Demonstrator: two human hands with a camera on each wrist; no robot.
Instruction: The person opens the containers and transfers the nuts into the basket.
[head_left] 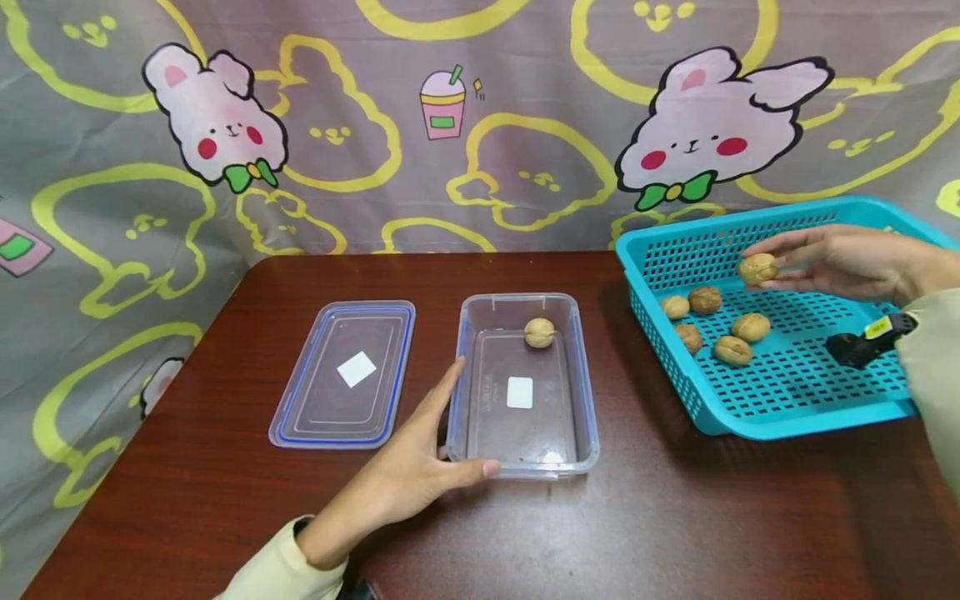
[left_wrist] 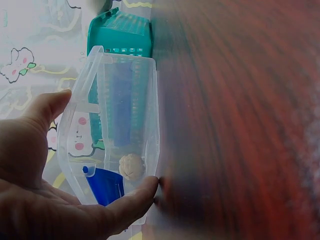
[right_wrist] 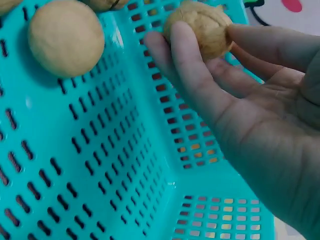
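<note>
My right hand (head_left: 851,260) pinches a walnut (head_left: 757,269) between thumb and fingertips, raised above the turquoise basket (head_left: 810,427). In the right wrist view, that walnut (right_wrist: 202,29) sits in the fingertips near the basket's wall. Around the near left corner of a clear plastic box (head_left: 588,375) my left hand (head_left: 408,475) is spread, thumb on the near rim and a straight finger along the left side. One walnut (head_left: 539,333) lies inside the box at its far end. Several walnuts (head_left: 733,351) lie on the basket floor, mostly toward its left side.
A clear lid (head_left: 315,421) with a blue seal lies flat left of the box. White labels (head_left: 520,392) show on the box and lid. Behind the brown table (head_left: 630,533) hangs a patterned cloth (head_left: 525,83). A dark wrist camera (head_left: 855,348) hangs over the basket.
</note>
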